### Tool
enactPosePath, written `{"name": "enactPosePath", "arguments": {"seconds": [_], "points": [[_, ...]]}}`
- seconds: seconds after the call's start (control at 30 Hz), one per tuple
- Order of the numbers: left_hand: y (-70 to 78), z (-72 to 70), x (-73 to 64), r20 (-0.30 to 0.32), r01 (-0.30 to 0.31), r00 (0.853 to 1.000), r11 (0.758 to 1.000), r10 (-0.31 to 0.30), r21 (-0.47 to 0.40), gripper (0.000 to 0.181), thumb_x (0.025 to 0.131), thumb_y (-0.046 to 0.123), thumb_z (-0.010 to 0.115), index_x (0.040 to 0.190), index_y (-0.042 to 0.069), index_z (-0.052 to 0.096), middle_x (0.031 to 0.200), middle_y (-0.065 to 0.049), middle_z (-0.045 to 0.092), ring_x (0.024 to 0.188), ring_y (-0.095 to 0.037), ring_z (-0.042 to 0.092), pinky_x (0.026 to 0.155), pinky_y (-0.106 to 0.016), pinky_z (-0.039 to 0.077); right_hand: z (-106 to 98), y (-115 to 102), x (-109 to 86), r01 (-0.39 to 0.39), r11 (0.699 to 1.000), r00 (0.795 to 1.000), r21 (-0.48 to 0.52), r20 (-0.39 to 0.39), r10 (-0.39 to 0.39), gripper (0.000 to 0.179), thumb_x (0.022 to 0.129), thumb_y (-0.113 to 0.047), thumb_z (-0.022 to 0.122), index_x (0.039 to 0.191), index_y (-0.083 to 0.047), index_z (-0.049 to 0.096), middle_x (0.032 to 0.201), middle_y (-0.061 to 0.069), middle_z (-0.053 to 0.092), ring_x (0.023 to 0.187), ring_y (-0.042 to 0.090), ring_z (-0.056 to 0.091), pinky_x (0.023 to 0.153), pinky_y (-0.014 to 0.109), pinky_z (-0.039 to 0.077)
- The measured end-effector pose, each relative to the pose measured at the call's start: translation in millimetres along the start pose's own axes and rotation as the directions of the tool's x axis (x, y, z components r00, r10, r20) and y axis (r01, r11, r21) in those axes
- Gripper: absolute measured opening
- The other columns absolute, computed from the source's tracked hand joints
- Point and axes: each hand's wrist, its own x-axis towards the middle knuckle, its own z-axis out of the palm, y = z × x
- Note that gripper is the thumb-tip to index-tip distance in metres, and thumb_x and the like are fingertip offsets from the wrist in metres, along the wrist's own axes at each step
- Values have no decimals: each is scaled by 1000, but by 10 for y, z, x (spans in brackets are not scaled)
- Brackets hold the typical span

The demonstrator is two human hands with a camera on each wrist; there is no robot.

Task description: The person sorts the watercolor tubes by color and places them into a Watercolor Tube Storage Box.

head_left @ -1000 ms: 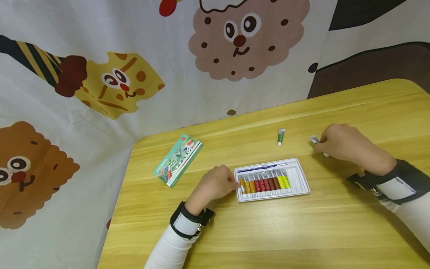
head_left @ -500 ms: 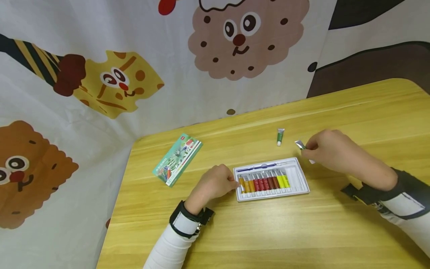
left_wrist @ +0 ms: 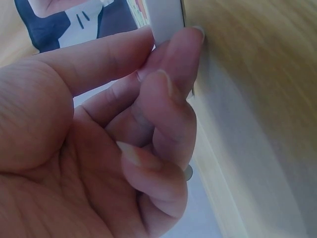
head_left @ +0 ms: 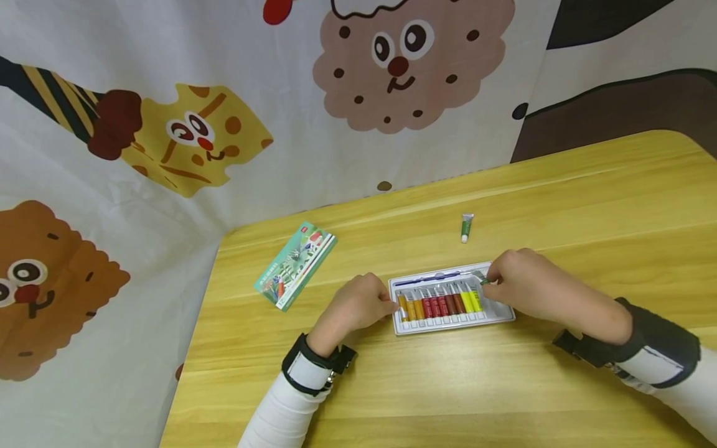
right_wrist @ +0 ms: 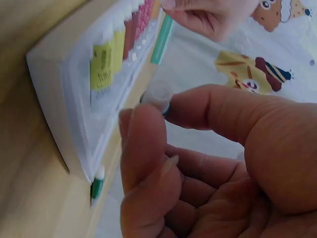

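My left hand (head_left: 358,305) pinches the left edge of a white paint tray (head_left: 497,312) between thumb and finger; the left wrist view shows this grip close up. In the tray lie several paint tubes (head_left: 435,307), running from ochre through red and brown to yellow, and a blue-handled paintbrush (head_left: 428,279) along the back. Over the tray's right end, my right hand (head_left: 532,287) holds a green paint tube (right_wrist: 159,96) between thumb and fingertips. Its white cap faces the right wrist camera, while the fingers hide most of its body.
Behind the tray, another green paint tube (head_left: 467,228) lies on the wooden table (head_left: 448,392). A teal printed box (head_left: 295,266) lies at the left. A curtain with cartoon biscuits (head_left: 291,149) hangs along the table's far edge.
My right hand has carried the green paint tube leftward from the table at the right to over the tray's right end. The left hand stays at the tray's left edge.
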Motion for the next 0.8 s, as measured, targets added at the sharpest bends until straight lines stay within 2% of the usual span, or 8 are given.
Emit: {"name": "enactPosePath", "arguments": {"seconds": [0.17,0.33,0.6,0.8], "points": [[-1,-4,3,0,4,1000,1000,-4,0,46,97,27,77,57,15,59,53,8,36,49,-10,37,48,-26,27,100,-20,-7,30,999,999,14,26,-30,12,94,-7,69,90,-2,80,78,3,67,51,10,46,45,23,37],[7,-5,4,5,11,1000,1000,-11,-1,45,98,27,76,58,14,59,54,8,37,49,-10,37,47,-26,27,170,1,12,61,998,998,-10,9,-61,20,93,-4,68,75,-10,75,69,-1,61,50,9,44,46,22,36],[15,-8,5,12,22,1000,1000,-22,-1,40,98,27,76,63,10,66,54,7,39,50,-11,38,48,-26,29,206,38,53,47,998,999,-50,-18,-48,16,95,-9,73,81,-7,78,74,0,64,55,11,47,49,24,37],[17,-9,3,13,23,1000,1000,-23,0,40,98,27,76,63,10,67,54,7,39,50,-11,38,48,-26,28,113,48,41,21,998,1000,-53,17,-20,18,97,-10,73,79,-8,76,70,-1,61,53,12,46,48,25,35]]}}
